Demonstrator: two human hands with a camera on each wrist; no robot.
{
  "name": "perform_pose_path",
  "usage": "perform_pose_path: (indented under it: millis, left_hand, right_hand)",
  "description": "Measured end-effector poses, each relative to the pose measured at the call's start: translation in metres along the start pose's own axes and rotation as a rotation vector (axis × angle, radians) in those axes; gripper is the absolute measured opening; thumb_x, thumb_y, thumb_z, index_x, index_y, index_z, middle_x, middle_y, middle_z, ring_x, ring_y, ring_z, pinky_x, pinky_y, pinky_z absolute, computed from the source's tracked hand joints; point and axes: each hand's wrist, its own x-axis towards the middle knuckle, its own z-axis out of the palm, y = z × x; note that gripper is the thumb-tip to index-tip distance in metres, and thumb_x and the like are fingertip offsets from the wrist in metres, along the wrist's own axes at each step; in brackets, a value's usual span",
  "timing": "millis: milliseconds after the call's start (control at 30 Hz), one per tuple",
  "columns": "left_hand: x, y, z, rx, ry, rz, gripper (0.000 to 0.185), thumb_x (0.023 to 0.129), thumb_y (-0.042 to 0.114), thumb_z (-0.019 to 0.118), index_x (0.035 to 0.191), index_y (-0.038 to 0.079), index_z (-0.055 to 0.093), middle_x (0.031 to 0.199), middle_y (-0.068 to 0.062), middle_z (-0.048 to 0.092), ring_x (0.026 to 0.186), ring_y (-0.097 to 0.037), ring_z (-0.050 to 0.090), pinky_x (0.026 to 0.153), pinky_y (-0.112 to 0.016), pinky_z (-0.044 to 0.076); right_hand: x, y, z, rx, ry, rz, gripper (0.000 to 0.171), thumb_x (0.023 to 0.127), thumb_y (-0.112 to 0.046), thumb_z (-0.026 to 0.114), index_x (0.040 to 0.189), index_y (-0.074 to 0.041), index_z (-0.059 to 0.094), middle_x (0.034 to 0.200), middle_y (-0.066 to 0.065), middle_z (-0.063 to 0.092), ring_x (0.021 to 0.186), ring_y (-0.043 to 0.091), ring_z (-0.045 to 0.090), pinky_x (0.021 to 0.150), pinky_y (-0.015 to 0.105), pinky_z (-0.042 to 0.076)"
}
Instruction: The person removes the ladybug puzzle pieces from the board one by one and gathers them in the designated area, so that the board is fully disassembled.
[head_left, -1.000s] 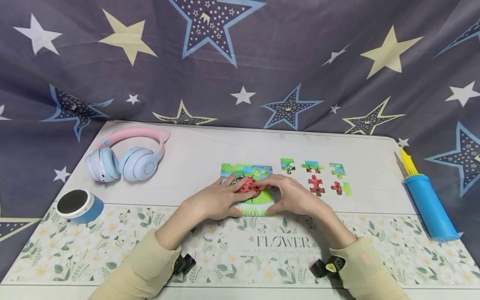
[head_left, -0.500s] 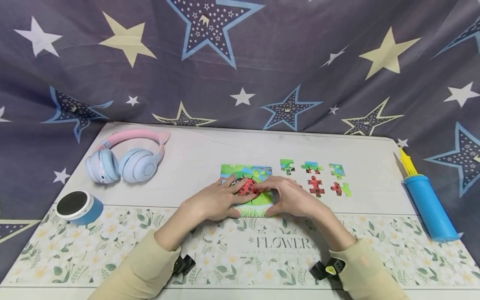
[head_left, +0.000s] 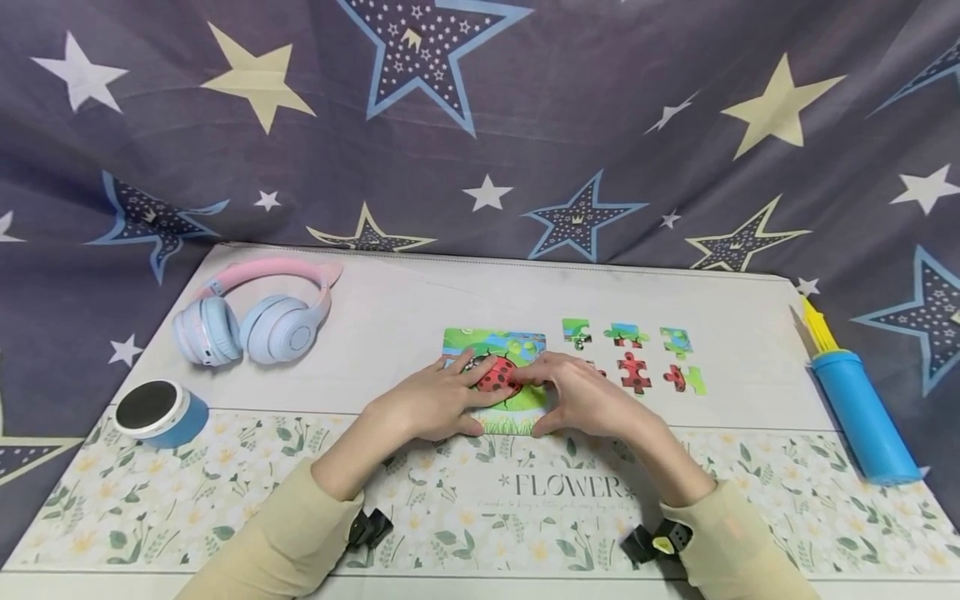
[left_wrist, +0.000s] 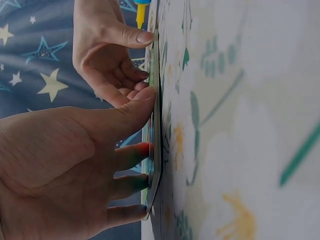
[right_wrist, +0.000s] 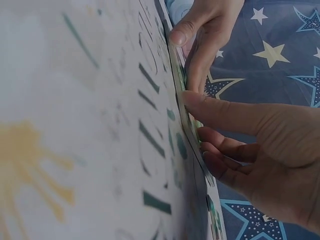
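- Resting on the ladybird puzzle board (head_left: 501, 385), the left hand (head_left: 427, 404) is laid flat over the board's left half, its fingers stretched out and pressed on the picture, while its thumb is set against the near edge.
- The right hand (head_left: 592, 400) is placed over the board's right half in the same manner, fingers extended and pressing, thumb at the near edge; nothing is gripped by either hand.
- The fingertips of both hands are brought together over the red ladybird (head_left: 497, 375) at the middle of the board.
- In the left wrist view, the board (left_wrist: 154, 150) is seen edge-on on the mat, with the left thumb (left_wrist: 131, 111) touching its rim and the other fingers pressed on its face.
- In the right wrist view, the board (right_wrist: 186, 117) is likewise touched at its rim by the right thumb (right_wrist: 210, 107).
- Loose puzzle pieces (head_left: 633, 358) are laid in two rows just beyond the right hand, apart from the board.
- A blue hand pump (head_left: 855, 412) is seen well to the right of the right hand.
- Pink and blue cat-ear headphones (head_left: 251, 315) are found beyond the left hand, and a small round blue speaker (head_left: 159, 412) well to its left.
- Everything is borne by a floral desk mat (head_left: 480, 508) printed with "FLOWER".
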Motion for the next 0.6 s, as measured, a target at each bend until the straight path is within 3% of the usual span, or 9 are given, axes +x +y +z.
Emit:
perform_pose_path:
  millis: [367, 600]
  left_hand:
    - [-0.001, 0.0013, -0.0013, -0.009, -0.011, -0.007, 0.06, 0.103, 0.039, 0.06, 0.159, 0.033, 0.039, 0.175, -0.008, 0.013, 0.161, -0.04, 0.011, 0.129, -0.062, 0.019]
    - [0.0012, -0.0002, -0.001, -0.004, -0.016, -0.007, 0.06, 0.103, 0.039, 0.059, 0.16, 0.033, 0.039, 0.175, -0.007, 0.012, 0.161, -0.04, 0.01, 0.129, -0.062, 0.019]
  right_hand:
    - [-0.0013, -0.0007, 0.0007, 0.031, 0.003, -0.015, 0.076, 0.071, -0.022, 0.095, 0.141, -0.017, 0.065, 0.119, 0.001, 0.065, 0.096, 0.015, 0.056, 0.083, 0.029, 0.051]
    - [-0.0008, 0.0, 0.0008, 0.04, 0.009, -0.031, 0.079, 0.071, -0.019, 0.094, 0.144, -0.021, 0.062, 0.117, 0.0, 0.063, 0.094, 0.016, 0.055, 0.081, 0.029, 0.051]
